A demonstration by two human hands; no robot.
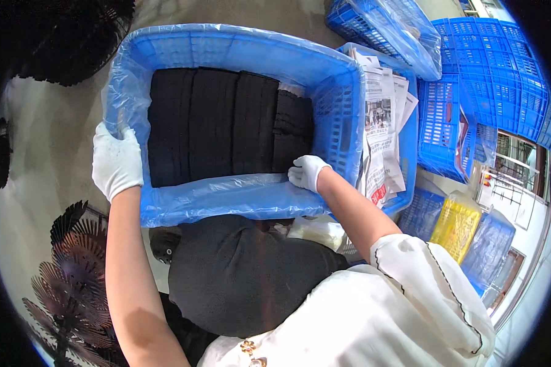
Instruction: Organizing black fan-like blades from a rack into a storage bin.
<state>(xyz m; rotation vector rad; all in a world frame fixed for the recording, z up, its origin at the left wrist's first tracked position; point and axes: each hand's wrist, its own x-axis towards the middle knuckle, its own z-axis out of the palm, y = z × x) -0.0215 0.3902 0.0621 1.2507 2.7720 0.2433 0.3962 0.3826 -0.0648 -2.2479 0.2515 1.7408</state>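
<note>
A large blue plastic crate [226, 38], lined with a clear plastic bag [226, 194], stands in front of me. Inside it, flat black pieces [211, 122] lie packed in several rows, with shorter stacks [292, 125] at the right end. My left hand [116, 160], in a white glove, is closed around the crate's left rim over the bag. My right hand [309, 173], gloved too, is at the front right inside the crate, beside the black pieces and the bag's edge. Its fingers are curled, and what they hold, if anything, is hidden.
Right of the crate, a second blue crate [408, 183] holds newspapers [382, 122]. Stacked blue crates [490, 73] rise at the far right, near a yellow crate [456, 220] wrapped in plastic. Black fan-shaped pieces [73, 281] stand at the lower left; a dark pile [73, 37] lies at the upper left.
</note>
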